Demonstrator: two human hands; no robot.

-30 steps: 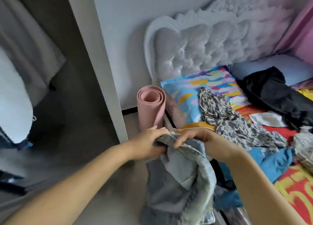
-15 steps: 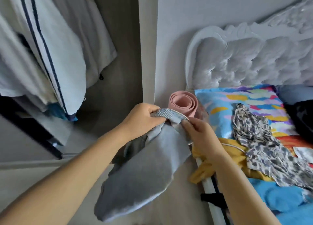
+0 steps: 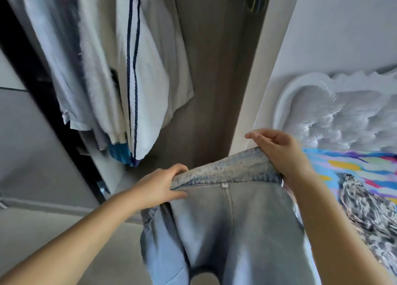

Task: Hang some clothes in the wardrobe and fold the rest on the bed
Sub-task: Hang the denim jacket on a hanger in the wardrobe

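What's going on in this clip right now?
A person stands at an open wardrobe beside a bed, holding up a light blue denim garment. The left hand grips one end of its top band and the right hand grips the other, so the band is stretched between them and the rest hangs down. Pale clothes, one a white garment with dark stripes, already hang inside. A leopard-print garment lies unfolded on the bed. The denim is not yet hung.
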